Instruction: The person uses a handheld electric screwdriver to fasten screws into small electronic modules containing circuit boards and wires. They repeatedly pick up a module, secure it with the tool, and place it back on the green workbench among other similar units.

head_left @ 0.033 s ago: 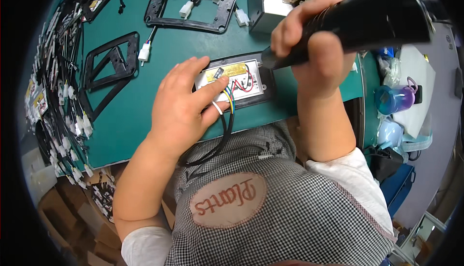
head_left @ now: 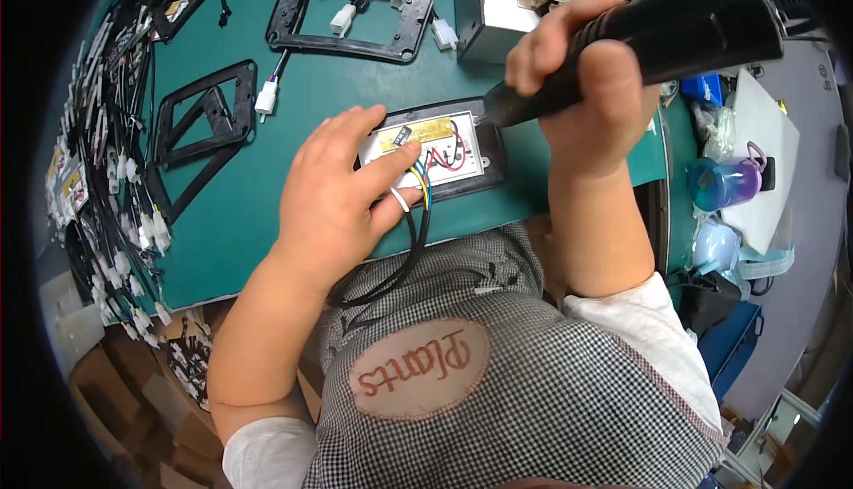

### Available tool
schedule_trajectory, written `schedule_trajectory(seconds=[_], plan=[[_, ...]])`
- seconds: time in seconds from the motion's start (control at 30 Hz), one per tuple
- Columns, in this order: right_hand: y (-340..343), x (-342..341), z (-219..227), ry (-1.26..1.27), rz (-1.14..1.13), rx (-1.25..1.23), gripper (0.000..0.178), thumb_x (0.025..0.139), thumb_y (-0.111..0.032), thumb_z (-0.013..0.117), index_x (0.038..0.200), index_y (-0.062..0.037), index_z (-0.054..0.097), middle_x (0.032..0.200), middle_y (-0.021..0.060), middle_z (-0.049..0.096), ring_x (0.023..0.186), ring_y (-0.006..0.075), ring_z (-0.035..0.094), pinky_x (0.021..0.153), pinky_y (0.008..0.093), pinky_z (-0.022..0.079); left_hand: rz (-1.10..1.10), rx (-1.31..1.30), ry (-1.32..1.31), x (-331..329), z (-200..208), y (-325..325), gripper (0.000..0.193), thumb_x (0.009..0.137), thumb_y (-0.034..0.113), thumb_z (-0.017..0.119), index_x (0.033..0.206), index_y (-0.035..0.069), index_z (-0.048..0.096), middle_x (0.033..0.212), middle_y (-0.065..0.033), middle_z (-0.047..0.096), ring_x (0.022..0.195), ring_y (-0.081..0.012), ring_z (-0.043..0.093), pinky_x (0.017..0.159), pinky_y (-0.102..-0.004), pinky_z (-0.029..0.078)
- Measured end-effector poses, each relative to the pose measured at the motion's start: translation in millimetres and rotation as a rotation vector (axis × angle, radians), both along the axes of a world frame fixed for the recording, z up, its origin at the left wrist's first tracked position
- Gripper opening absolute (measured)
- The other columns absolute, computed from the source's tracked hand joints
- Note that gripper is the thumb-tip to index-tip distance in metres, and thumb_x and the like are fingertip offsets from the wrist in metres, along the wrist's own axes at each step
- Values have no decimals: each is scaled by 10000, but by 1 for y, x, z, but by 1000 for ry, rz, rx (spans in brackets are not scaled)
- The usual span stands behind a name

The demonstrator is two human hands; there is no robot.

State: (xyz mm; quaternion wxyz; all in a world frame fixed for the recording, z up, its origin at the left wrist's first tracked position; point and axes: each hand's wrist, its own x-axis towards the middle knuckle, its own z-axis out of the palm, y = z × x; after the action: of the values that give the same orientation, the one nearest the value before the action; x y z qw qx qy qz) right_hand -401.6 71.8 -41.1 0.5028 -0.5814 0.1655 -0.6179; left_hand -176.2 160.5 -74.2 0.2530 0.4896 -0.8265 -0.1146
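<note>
A black electric screwdriver (head_left: 657, 40) is wrapped in my right hand (head_left: 595, 89), its body tilted up to the right. Its tip comes down at the upper right corner of a white circuit board (head_left: 471, 147); a small screw there is hard to make out. The board lies in a black plastic housing (head_left: 493, 165) flat on the bench. My left hand (head_left: 333, 165) grips the housing's left end, fingers along the far side, one fingertip pressing on the board and the thumb by the near edge. Coloured wires lead from the board into a black cable (head_left: 413, 254) hanging toward my apron.
A black rectangular frame (head_left: 277, 18) lies beyond the housing, with white connectors around it. More black frames (head_left: 235, 107) sit to the left, beside a big bundle of cables (head_left: 107, 178). A metal box (head_left: 489, 18) stands behind the screwdriver; a blue-purple cup (head_left: 724, 182) is at right.
The screwdriver's rear end has shifted slightly left and up, and my right hand has moved a little with it. My left hand and the housing stay in place.
</note>
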Motion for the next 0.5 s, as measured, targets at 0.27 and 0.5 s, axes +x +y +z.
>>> schedule_trajectory(seconds=[0.27, 0.5], plan=[[-29, -62, 68, -149, -82, -145, 513, 907, -560, 497, 1107, -103, 619, 831, 77, 584, 669, 213, 560, 678, 396, 478, -9, -2, -1, -2, 4, -2, 445, 674, 209, 812, 1104, 146, 717, 1281, -179, 573, 1184, -388, 542, 989, -482, 438], [-21, -15, 75, -209, -437, -90, 397, 896, -464, 646, 991, -91, 546, 666, 20, 523, 522, 137, 527, 521, 266, 473, -5, -5, -3, -1, 1, 0, 478, 665, 192, 816, 1128, 142, 707, 1297, -182, 570, 1189, -394, 541, 984, -472, 437]])
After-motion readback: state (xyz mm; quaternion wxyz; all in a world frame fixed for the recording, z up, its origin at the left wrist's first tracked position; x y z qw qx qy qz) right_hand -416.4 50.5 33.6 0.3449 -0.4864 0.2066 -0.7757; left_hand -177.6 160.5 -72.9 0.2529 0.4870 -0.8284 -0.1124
